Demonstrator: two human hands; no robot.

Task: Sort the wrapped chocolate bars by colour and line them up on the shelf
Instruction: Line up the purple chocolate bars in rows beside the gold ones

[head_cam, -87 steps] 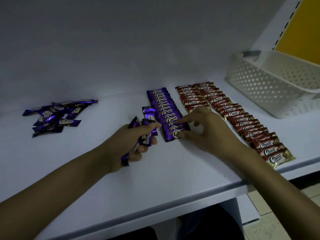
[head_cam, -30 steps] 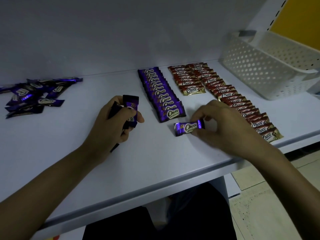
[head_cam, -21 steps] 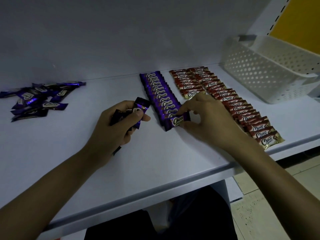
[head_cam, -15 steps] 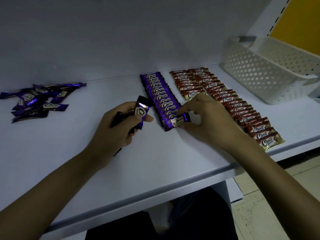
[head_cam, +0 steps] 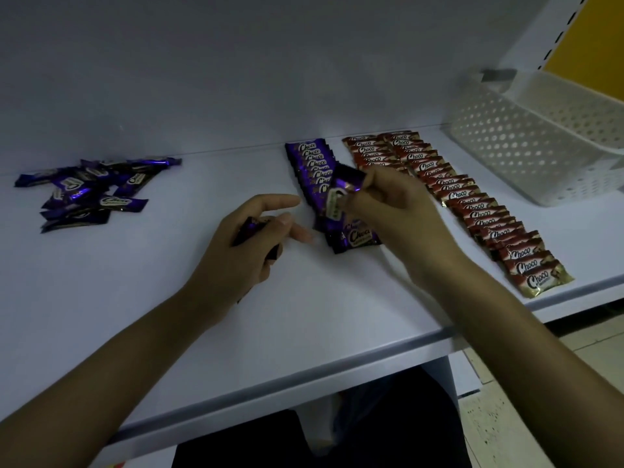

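A row of purple chocolate bars [head_cam: 314, 170] runs from the back wall toward me on the white shelf [head_cam: 304, 315], ending in a front bar [head_cam: 358, 236]. My right hand [head_cam: 391, 211] pinches one purple bar [head_cam: 341, 194] and holds it tilted above the row's near end. My left hand [head_cam: 250, 244] sits just left of the row and grips purple bars [head_cam: 251, 228] in its palm, index finger and thumb stretched out. Two rows of red bars [head_cam: 472, 207] lie to the right. A loose heap of purple bars [head_cam: 91, 194] lies at the far left.
A white perforated basket [head_cam: 540, 140] stands at the back right of the shelf. The shelf's front edge [head_cam: 304, 376] runs across below my forearms, with a dark gap underneath. A yellow panel [head_cam: 597, 35] shows at the top right corner.
My right hand left the bar it laid at the row's front and took a purple bar from my left hand, lifting it. My left thumb and index finger have opened.
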